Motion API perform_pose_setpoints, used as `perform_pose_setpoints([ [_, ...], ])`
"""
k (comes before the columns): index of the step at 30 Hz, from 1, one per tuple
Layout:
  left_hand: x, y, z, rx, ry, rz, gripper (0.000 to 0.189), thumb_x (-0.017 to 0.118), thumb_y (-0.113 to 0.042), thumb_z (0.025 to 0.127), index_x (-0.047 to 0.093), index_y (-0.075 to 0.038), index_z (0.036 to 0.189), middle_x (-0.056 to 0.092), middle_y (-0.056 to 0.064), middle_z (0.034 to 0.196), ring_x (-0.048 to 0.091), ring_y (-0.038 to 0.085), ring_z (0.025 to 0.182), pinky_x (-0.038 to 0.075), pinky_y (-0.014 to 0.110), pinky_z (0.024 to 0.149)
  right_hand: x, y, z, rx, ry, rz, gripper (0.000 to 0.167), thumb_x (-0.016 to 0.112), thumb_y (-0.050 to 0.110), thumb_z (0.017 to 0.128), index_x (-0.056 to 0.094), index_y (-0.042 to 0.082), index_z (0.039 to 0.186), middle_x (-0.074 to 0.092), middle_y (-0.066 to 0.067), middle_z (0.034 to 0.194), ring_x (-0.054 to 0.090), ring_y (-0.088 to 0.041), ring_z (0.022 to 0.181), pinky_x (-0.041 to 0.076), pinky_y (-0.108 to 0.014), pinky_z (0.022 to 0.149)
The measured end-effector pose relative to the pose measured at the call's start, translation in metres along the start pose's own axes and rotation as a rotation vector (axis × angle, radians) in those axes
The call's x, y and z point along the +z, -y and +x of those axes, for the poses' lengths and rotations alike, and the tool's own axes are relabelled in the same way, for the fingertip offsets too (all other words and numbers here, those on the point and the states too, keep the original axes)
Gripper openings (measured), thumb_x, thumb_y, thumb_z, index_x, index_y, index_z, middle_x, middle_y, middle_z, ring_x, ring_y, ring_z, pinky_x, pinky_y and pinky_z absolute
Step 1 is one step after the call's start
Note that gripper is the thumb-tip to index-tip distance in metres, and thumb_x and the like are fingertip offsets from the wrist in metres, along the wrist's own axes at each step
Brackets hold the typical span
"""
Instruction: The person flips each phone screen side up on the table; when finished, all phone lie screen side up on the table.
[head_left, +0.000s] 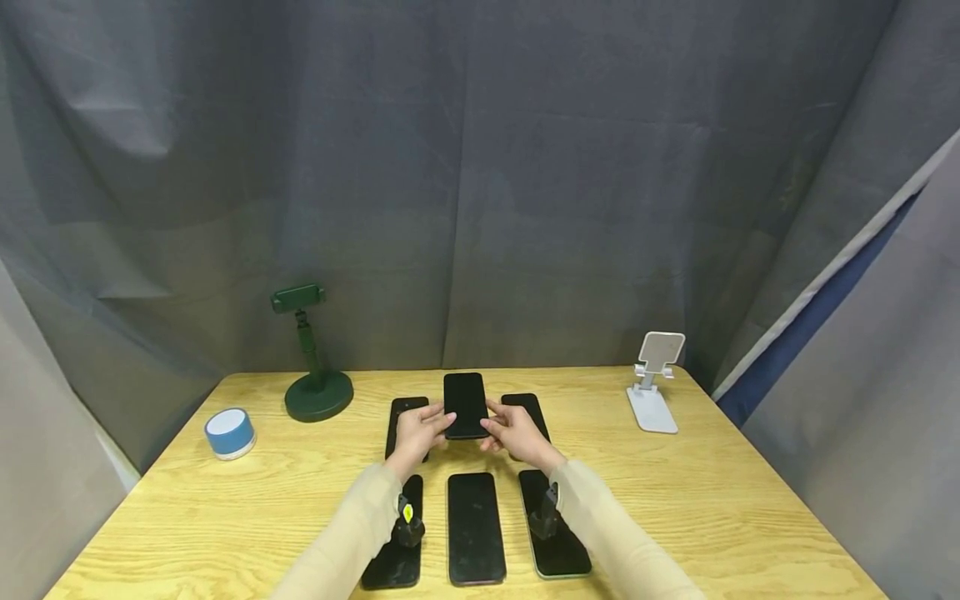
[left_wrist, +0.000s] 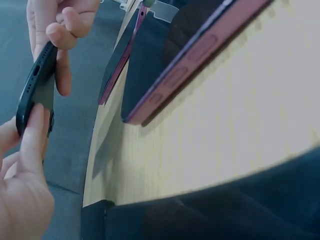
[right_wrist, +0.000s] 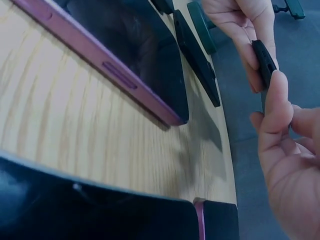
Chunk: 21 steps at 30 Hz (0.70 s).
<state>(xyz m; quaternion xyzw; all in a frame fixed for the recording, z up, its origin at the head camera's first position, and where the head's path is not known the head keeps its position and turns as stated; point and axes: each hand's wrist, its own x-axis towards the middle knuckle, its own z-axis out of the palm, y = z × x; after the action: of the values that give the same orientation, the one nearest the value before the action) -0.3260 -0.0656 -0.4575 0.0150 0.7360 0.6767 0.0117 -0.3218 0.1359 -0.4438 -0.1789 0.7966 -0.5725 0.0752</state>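
Note:
Both hands hold one black smartphone above the far middle of the table, its dark screen turned toward the head camera. My left hand pinches its left edge, thumb in front and fingers behind. On the opposite edge, my right hand grips it the same way. In the left wrist view the phone's bottom edge shows a charging port. Below the hands lie more phones: one at the back left, one at the back right, and a front row with a middle phone.
The front-left phone and front-right phone lie partly under the forearms. A green phone stand is at the back left, near a blue and white roll. At the back right stands a white folding stand. Grey curtains surround the table.

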Motion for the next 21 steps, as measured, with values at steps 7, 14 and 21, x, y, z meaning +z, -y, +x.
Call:
perform_pose_setpoints([
  [7, 0.002, 0.001, -0.002, -0.054, 0.001, 0.048, 0.049, 0.067, -0.017, 0.091, 0.053, 0.007, 0.131, 0.056, 0.026, 0.129, 0.063, 0.033, 0.111, 0.057, 0.032, 0.080, 0.002, -0.006, -0.001, 0.059, 0.006, -0.017, 0.053, 0.051, 0.006, 0.099, 0.029, -0.014, 0.143, 0.069, -0.015, 0.074, 0.068, -0.031, 0.071, 0.055, -0.033, 0.062],
  [14, 0.004, 0.003, -0.004, -0.070, 0.008, 0.097, 0.046, 0.065, -0.014, 0.092, 0.053, 0.009, 0.130, 0.055, 0.029, 0.129, 0.065, 0.032, 0.107, 0.057, 0.031, 0.077, 0.006, -0.011, 0.000, 0.084, 0.004, -0.012, 0.050, 0.051, 0.004, 0.098, 0.032, -0.017, 0.140, 0.068, -0.006, 0.066, 0.068, -0.019, 0.065, 0.053, -0.022, 0.058],
  [21, 0.004, 0.004, -0.003, -0.083, 0.021, 0.104, 0.047, 0.064, -0.015, 0.093, 0.052, 0.010, 0.131, 0.053, 0.029, 0.132, 0.063, 0.033, 0.110, 0.056, 0.033, 0.081, 0.007, -0.011, 0.002, 0.097, 0.002, 0.000, 0.049, 0.050, 0.005, 0.099, 0.032, -0.019, 0.138, 0.068, -0.011, 0.067, 0.068, -0.019, 0.064, 0.052, -0.020, 0.057],
])
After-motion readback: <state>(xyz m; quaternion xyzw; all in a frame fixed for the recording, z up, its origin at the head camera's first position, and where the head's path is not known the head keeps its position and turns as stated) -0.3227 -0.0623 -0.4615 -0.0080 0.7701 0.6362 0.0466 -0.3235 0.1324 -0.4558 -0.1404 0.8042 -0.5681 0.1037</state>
